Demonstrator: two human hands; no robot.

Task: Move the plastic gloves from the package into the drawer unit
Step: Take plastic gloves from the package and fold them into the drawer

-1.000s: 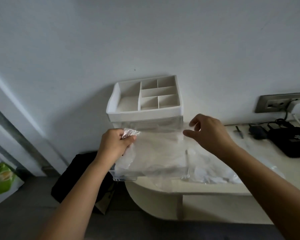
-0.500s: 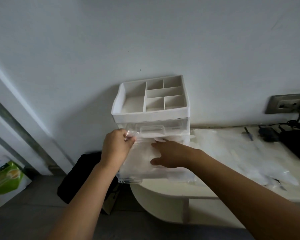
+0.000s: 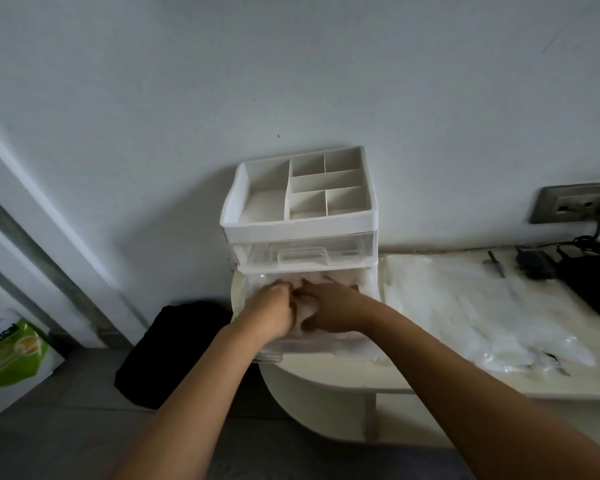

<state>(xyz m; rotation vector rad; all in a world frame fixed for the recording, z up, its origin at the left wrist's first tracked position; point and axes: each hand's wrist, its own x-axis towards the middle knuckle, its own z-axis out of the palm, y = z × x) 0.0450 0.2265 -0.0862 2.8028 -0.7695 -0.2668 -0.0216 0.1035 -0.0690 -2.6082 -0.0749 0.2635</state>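
At the open bottom drawer [image 3: 326,345] of the drawer unit [image 3: 298,230], your right hand [image 3: 329,308], hovering clear a second ago, has joined your left hand [image 3: 274,311]. Both sets of fingers curl into the gloves [image 3: 307,306], now down inside the drawer. This bundle looks nearly stowed; the package [image 3: 465,306] lies at three o'clock.

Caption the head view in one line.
Left hand and right hand grip plastic gloves inside the open lower drawer.
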